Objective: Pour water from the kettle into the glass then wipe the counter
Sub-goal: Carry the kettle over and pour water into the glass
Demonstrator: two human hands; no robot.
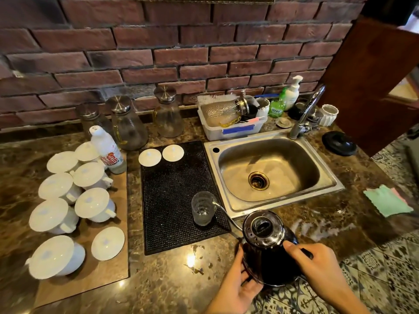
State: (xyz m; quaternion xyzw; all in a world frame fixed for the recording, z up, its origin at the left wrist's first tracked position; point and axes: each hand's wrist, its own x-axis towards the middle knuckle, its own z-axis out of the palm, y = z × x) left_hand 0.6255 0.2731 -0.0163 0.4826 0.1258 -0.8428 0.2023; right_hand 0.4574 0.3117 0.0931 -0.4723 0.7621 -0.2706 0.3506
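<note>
A black gooseneck kettle (267,248) is held tilted above the counter's front edge. Its thin spout reaches to the rim of a clear ribbed glass (202,208). The glass stands upright on the near right corner of a black mat (172,200) and holds a little water. My right hand (317,266) grips the kettle's handle, thumb on top. My left hand (238,284) cups the kettle's lower left side. A green cloth (386,200) lies on the marble counter (163,279) right of the sink. Wet spots glisten on the counter in front of the mat.
A steel sink (269,168) with a tap (306,112) sits right of the mat. Several white lidded cups (93,205) crowd a board at the left, with a white bottle (107,150). Glass carafes (127,123) and a dish tub (231,118) line the brick wall. A black lid (339,143) lies far right.
</note>
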